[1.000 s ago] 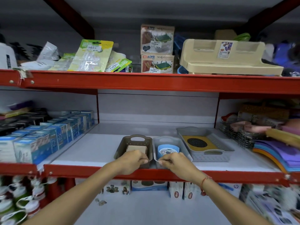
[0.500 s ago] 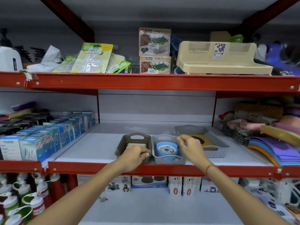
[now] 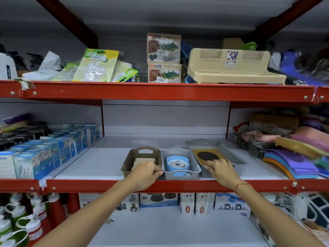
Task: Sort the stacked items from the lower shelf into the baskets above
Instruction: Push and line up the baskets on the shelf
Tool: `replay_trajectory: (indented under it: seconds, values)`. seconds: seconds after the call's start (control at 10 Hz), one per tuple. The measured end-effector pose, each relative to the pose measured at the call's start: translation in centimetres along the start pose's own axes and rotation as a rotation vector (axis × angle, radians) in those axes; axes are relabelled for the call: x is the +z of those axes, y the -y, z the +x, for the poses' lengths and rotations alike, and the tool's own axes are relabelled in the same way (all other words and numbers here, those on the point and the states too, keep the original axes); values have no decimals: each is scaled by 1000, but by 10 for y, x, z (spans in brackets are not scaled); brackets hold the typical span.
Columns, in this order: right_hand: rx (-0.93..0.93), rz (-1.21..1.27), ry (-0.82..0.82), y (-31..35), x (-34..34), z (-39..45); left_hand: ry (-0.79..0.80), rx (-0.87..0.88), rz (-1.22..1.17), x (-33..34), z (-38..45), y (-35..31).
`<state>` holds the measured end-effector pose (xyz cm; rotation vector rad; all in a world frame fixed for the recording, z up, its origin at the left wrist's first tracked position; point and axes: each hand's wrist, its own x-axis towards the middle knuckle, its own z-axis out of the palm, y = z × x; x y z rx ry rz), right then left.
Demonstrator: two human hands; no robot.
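Three baskets stand side by side on the middle shelf. The brown basket [image 3: 142,152] holds a beige item [image 3: 143,160]; my left hand [image 3: 146,173] grips its front rim. The small grey basket [image 3: 180,173] in the middle holds a blue round item [image 3: 177,164]. The long grey basket [image 3: 204,144] to the right holds a yellow item with a black mesh disc [image 3: 207,155]; my right hand [image 3: 221,171] holds its near end. Small boxes [image 3: 158,199] stand in a row on the lower shelf.
Blue boxes [image 3: 49,154] fill the left of the middle shelf. Wire baskets and coloured plastic sheets [image 3: 292,161] crowd the right. The red shelf edge [image 3: 160,186] runs under my wrists. The top shelf carries packets, soap dispenser boxes [image 3: 163,57] and a beige rack [image 3: 231,66]. Bottles [image 3: 21,225] stand lower left.
My right hand left the small grey basket, passed over the long grey basket, and now grips that basket's near end. My left hand stayed on the brown basket.
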<state>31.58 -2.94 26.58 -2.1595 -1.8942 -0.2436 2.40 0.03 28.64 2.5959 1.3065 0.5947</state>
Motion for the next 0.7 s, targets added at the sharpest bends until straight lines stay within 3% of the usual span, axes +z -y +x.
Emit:
replay_trajectory:
  seconds: [0.4,0.6,0.7]
  values:
    - [4,-5,-60,7,-2,-45,21,-29,20,6,-20,-19]
    - [19,-27,29,16,-16,-53,3,-50,7,8,-28,-29]
    - [-6,17,-82,21,-29,-53,-98,-12,29,-2,-27,-39]
